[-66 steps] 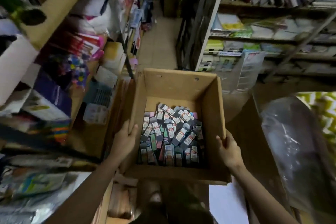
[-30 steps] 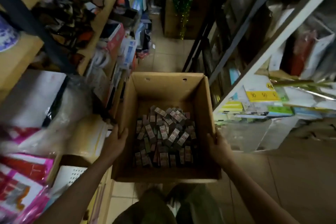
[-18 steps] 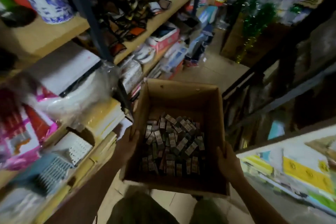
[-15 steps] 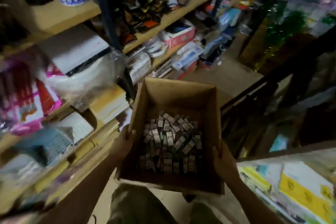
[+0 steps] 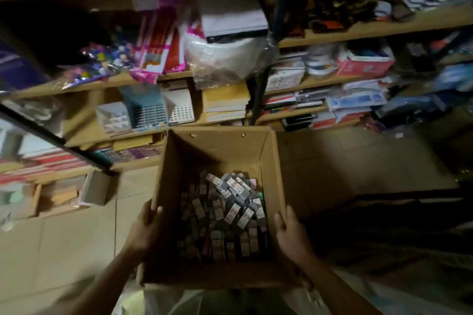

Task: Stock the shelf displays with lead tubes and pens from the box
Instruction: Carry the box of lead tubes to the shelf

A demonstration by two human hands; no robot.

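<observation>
An open brown cardboard box hangs in front of me above the tiled floor. Its bottom is covered with several small labelled lead tube cases, lying loose in a heap. My left hand grips the box's left wall, thumb over the rim. My right hand holds the right wall the same way. No pens are visible in the box.
Wooden shelves packed with stationery face me: pink packets, a plastic-wrapped bundle, perforated organisers, stacked notebooks. A dark metal upright divides the bays. A small carton sits on the floor at left.
My view has swung left from the aisle to face the shelves head-on. Both hands have kept their hold on the box, which stays level.
</observation>
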